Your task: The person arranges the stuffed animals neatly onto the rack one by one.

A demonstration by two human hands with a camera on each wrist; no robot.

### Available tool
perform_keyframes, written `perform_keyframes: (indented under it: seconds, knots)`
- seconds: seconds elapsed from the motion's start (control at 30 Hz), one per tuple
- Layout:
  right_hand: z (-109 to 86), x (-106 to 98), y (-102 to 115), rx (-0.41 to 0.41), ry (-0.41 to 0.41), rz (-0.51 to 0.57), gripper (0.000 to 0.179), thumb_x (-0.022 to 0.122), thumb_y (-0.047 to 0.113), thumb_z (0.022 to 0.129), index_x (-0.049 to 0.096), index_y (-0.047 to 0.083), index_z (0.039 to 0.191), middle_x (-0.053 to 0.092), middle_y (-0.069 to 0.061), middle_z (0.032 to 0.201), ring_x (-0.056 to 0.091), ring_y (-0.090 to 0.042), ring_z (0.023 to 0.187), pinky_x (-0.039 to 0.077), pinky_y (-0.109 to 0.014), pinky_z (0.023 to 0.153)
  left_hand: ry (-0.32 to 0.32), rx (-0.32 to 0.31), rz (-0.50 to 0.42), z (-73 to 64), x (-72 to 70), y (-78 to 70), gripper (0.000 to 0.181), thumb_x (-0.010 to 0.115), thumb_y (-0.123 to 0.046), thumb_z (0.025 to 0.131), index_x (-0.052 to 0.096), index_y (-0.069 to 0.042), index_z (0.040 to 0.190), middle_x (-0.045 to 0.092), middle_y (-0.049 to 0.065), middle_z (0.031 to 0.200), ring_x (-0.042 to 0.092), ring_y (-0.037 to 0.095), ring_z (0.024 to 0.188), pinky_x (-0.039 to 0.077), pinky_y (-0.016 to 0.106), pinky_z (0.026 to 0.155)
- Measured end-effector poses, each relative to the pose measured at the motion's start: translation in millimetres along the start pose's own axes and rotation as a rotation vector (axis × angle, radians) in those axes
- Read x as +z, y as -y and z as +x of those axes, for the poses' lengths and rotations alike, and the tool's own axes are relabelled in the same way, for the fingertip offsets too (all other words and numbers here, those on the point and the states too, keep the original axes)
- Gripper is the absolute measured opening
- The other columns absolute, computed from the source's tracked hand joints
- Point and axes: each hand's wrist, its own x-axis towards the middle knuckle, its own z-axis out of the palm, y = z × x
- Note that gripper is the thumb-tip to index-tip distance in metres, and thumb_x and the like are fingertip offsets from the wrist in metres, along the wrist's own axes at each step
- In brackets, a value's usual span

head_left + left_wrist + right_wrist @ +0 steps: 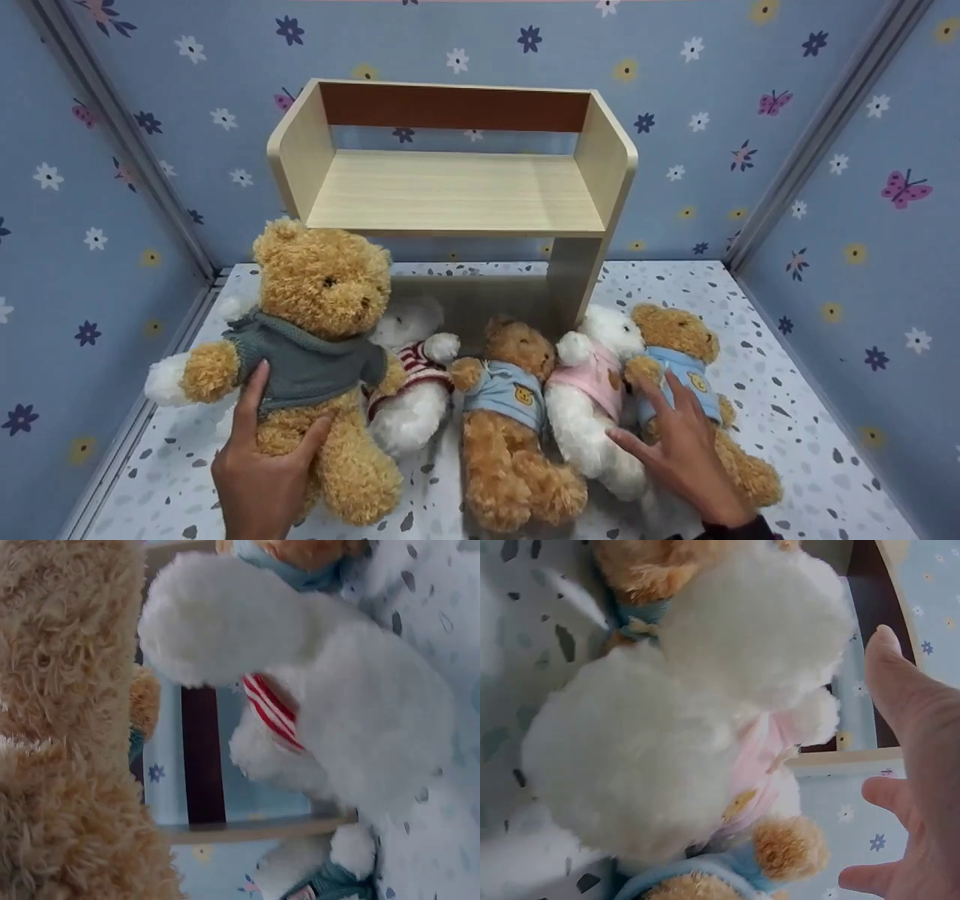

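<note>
We note the left hand [259, 472] gripping the big bear [311, 367] at its hips, thumb and fingers opposed, seemingly to steady it in front of the shelf [457, 187]. The right hand [682, 442], spread, pinches nothing near the pink-shirted bear [589, 382].

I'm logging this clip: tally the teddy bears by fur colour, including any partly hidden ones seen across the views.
Brown: 3 (bear in grey-green sweater; middle bear in light blue; far-right bear in light blue)
White: 3 (bear in red stripes; bear in pink; mostly hidden bear in teal)
Total: 6
</note>
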Motion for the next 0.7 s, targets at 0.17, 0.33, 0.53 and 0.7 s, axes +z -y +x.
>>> perform_keyframes:
  seconds: [0.17,0.33,0.53,0.7]
  knots:
    - [3.9,0,16,-0.047,-0.043,0.076,0.081,0.072,0.047,0.092,0.038,0.010,0.155,0.021,-0.028,0.161,0.017,-0.051,0.147,0.016,-0.068,0.115,0.011,0.041,-0.103,-11.9,15.4,-16.5,0.090,0.091,-0.016,0.075,0.046,-0.021,0.153,0.060,0.035,0.130,0.068,0.045,0.069,0.055,0.056,0.067]
    - [5.8,4,37,-0.091,-0.053,0.175,0.085,0.072,0.047,0.091,0.031,0.017,0.159,0.021,-0.022,0.163,0.018,-0.045,0.150,0.022,-0.064,0.115,0.072,0.034,-0.194,-27.0,36.4,-31.6,0.087,0.090,-0.019,0.076,0.048,-0.022,0.152,0.061,0.031,0.131,0.069,0.047,0.092,0.054,0.059,0.083]
    - [7.9,10,64,-0.170,-0.014,0.320,0.082,0.071,0.041,0.093,0.027,0.027,0.160,0.024,-0.011,0.165,0.021,-0.032,0.152,0.026,-0.053,0.118,0.099,0.053,-0.269,-44.0,61.0,-47.6,0.084,0.092,-0.022,0.074,0.053,-0.022,0.148,0.062,0.026,0.133,0.070,0.042,0.098,0.056,0.056,0.083]
    - [12.2,15,86,-0.168,0.100,0.502,0.079,0.067,0.040,0.097,0.021,0.032,0.161,0.026,-0.007,0.165,0.030,-0.029,0.149,0.033,-0.049,0.115,0.163,0.025,-0.346,-55.1,75.9,-63.1,0.083,0.090,-0.026,0.077,0.050,-0.023,0.149,0.060,0.023,0.138,0.069,0.040,0.104,0.056,0.055,0.085]
